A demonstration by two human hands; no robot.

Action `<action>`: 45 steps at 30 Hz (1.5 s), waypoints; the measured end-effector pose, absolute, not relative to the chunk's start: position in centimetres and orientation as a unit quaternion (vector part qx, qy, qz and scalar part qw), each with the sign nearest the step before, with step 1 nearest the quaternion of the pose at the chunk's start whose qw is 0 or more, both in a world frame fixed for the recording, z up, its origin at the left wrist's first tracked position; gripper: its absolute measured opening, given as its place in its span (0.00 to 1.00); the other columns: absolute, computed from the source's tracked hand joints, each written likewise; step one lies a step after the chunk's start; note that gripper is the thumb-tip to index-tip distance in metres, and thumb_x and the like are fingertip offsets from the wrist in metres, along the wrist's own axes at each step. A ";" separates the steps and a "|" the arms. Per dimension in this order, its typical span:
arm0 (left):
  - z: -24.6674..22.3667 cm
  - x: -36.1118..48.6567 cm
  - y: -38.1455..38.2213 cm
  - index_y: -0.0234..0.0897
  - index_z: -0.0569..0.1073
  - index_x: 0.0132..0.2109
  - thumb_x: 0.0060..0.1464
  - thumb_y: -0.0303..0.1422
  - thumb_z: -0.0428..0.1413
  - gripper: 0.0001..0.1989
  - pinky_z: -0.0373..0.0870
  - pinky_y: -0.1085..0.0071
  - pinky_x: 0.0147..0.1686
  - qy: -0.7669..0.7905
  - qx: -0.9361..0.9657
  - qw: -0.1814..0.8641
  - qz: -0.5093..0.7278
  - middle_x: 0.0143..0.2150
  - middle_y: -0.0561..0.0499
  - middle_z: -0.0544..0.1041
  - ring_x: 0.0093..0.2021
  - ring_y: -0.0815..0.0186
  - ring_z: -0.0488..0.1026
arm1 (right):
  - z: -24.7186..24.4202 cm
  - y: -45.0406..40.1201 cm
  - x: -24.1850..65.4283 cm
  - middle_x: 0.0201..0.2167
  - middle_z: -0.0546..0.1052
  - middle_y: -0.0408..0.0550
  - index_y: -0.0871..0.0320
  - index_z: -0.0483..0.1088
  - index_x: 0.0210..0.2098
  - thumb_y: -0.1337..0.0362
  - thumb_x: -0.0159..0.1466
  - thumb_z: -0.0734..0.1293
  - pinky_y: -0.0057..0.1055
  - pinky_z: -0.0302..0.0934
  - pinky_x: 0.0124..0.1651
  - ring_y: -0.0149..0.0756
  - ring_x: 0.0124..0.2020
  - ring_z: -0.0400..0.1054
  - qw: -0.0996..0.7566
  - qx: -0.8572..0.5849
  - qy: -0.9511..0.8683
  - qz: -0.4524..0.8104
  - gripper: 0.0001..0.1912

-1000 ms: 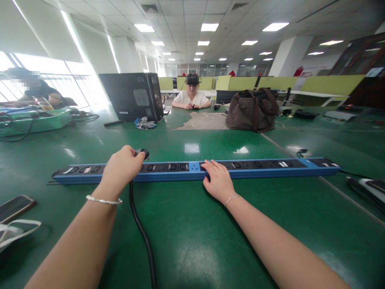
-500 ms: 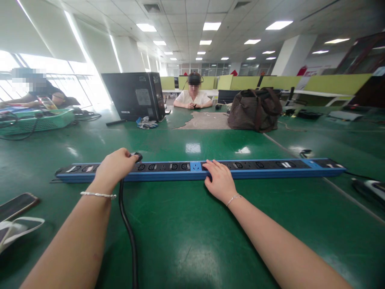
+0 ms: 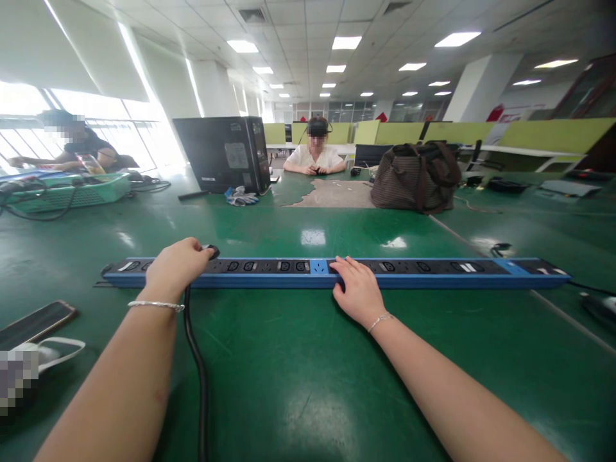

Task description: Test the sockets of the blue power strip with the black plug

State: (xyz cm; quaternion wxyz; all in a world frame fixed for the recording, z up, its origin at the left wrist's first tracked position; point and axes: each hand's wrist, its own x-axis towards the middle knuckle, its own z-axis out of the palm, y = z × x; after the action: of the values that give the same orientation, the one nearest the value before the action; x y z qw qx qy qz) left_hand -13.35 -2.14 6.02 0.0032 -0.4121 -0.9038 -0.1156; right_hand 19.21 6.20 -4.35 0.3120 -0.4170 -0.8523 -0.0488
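Observation:
A long blue power strip (image 3: 279, 281) with a row of black sockets lies across the green table in front of me. My left hand (image 3: 176, 271) is closed around a black power plug (image 3: 210, 251), held over the sockets on the left part of the strip. From under that hand a thick black cord (image 3: 196, 359) hangs toward me. Whether the plug touches a socket cannot be seen. My right hand (image 3: 357, 285) grips the strip just right of its blue middle socket (image 3: 318, 266), fingers over the top and thumb at the near side.
A phone (image 3: 41, 324) and a white strap (image 3: 62, 350) lie at the left. Farther back are a green basket (image 3: 91, 192), a black computer case (image 3: 212, 157), gloves (image 3: 241, 196) and a brown bag (image 3: 414, 176). Two people sit beyond, one across the table, one at far left.
My left hand has shifted left along the strip with the plug and cord. My right hand keeps its place on the strip. The whole view has moved slightly.

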 end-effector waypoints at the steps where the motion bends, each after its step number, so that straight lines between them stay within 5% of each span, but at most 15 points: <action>1: 6.3 -13.5 -2.3 0.38 0.70 0.39 0.49 0.50 0.46 0.21 0.65 0.59 0.39 -0.910 -0.402 -0.003 -0.099 0.42 0.42 0.74 0.43 0.51 0.69 | -4.3 6.2 19.2 0.53 0.68 0.48 0.57 0.67 0.48 0.70 0.54 0.59 0.42 0.49 0.56 0.41 0.56 0.56 0.311 -0.417 -0.853 -0.050 0.22; 8: 6.5 -16.1 -3.0 0.40 0.69 0.46 0.50 0.49 0.45 0.23 0.64 0.57 0.42 -0.926 -0.372 -0.020 -0.068 0.51 0.42 0.70 0.48 0.49 0.66 | -4.3 6.3 19.3 0.53 0.68 0.48 0.57 0.67 0.48 0.70 0.54 0.59 0.42 0.49 0.56 0.41 0.56 0.56 0.309 -0.416 -0.854 -0.050 0.22; 45: 4.0 -20.9 -3.1 0.39 0.71 0.44 0.48 0.49 0.44 0.24 0.67 0.53 0.37 -0.940 -0.337 -0.026 -0.040 0.48 0.36 0.72 0.47 0.44 0.68 | -4.4 6.5 19.3 0.52 0.69 0.48 0.58 0.68 0.48 0.69 0.54 0.59 0.42 0.51 0.55 0.42 0.55 0.58 0.304 -0.412 -0.856 -0.075 0.22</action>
State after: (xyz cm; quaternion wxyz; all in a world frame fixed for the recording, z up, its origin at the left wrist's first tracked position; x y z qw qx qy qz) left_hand -20.90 -3.09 4.03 -0.0256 -0.3366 -0.9405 -0.0395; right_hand 19.35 6.49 -4.44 0.3043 -0.4120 -0.8556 -0.0748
